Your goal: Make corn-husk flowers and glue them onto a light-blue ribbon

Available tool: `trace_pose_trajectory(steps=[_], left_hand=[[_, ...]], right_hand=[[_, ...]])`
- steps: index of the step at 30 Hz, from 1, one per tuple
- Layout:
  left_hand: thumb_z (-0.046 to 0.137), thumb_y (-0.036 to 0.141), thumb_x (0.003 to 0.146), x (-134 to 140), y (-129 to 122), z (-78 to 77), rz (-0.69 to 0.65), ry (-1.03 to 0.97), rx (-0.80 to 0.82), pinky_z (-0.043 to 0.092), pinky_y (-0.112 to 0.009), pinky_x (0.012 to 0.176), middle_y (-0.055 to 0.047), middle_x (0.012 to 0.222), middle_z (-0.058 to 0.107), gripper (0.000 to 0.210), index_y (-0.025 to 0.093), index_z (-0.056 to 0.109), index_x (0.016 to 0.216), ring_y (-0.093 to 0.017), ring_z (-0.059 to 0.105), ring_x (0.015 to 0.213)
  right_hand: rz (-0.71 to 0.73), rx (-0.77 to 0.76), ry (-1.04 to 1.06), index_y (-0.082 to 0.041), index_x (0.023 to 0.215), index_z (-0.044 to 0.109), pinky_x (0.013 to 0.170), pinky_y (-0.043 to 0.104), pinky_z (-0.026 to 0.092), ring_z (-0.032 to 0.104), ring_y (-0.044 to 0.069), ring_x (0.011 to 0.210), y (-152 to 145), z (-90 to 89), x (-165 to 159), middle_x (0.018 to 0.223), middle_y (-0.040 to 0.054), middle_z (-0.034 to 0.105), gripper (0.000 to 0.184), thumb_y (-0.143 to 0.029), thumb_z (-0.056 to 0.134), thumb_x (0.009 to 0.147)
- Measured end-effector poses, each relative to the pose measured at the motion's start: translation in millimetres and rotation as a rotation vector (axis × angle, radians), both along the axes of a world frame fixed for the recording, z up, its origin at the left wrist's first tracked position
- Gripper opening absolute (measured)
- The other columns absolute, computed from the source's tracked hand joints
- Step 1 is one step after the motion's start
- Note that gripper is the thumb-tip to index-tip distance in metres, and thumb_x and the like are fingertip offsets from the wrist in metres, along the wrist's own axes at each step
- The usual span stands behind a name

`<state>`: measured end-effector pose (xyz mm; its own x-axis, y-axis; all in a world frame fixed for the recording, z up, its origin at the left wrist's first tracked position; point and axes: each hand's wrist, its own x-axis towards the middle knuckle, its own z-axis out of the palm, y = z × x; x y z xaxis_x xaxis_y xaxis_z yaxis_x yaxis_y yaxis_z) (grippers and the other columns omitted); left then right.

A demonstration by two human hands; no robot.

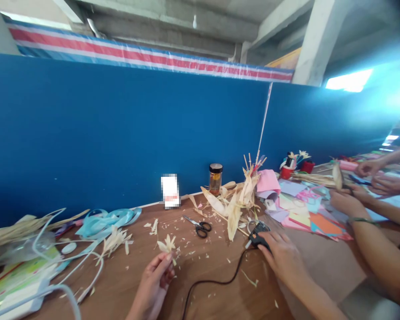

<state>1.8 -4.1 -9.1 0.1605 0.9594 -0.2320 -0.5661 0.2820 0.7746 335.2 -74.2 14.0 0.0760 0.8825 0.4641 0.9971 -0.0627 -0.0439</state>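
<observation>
My left hand (158, 275) pinches a small pale flower (167, 245) made of dried corn husk, its petals pointing up. My right hand (283, 253) is wrapped over a black glue gun (260, 234) low over the table. From the gun a black cord (216, 283) runs down to the front edge. Black-handled scissors (202, 227) lie between and beyond my hands, blades slightly apart. Loose corn husks (234, 213) are heaped just past the glue gun.
A lidded jar (215, 180) of amber drink stands by the blue partition (130, 133). Blue ribbon (108, 221), white cables (96, 271) and husk pieces (115, 242) lie left. Coloured paper (303, 213) spreads right, beside other people's hands (348, 204). Scraps litter the brown table (216, 266).
</observation>
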Motion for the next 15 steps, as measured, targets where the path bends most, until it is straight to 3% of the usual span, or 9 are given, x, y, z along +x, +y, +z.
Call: trace_pose_trajectory(steps=[4,9,11,15], left_hand=[[0.074,0.017,0.061,-11.9,5.6,12.2,0.109,-0.100,-0.006,0.046,-0.015,0.048,0.004,0.062,0.053,0.017,0.014,0.062,0.072,-0.005,0.050,0.053],[0.067,0.009,0.066,-32.3,15.2,32.5,0.188,-0.264,0.066,0.047,-0.014,0.047,0.004,0.063,0.053,0.013,0.013,0.063,0.078,-0.005,0.051,0.054],[0.061,0.007,0.070,-36.4,18.1,33.2,0.221,-0.268,0.071,0.046,-0.013,0.045,0.003,0.062,0.053,0.009,0.012,0.063,0.077,-0.005,0.051,0.052],[0.052,0.005,0.077,-37.5,21.4,24.5,0.255,-0.236,0.019,0.046,-0.012,0.044,0.003,0.060,0.051,0.013,0.012,0.062,0.077,-0.003,0.050,0.048]], right_hand=[[0.115,-0.029,0.090,-0.020,0.098,0.059,0.076,0.034,0.041,0.052,0.023,0.089,12.6,17.9,-23.6,0.093,0.0071,0.062,0.021,-0.021,0.049,0.080],[0.416,-0.216,0.186,-0.022,0.096,0.060,0.078,0.030,0.040,0.052,0.020,0.089,38.6,31.3,-97.0,0.092,0.0044,0.061,0.019,-0.020,0.051,0.080],[0.500,-0.278,0.188,-0.023,0.096,0.060,0.078,0.028,0.039,0.052,0.019,0.090,53.4,31.6,-131.0,0.093,0.0035,0.062,0.018,-0.023,0.051,0.081],[0.478,-0.364,0.135,-0.020,0.090,0.063,0.077,0.028,0.040,0.055,0.020,0.089,87.3,25.6,-184.3,0.090,0.0059,0.063,0.017,-0.028,0.050,0.082]])
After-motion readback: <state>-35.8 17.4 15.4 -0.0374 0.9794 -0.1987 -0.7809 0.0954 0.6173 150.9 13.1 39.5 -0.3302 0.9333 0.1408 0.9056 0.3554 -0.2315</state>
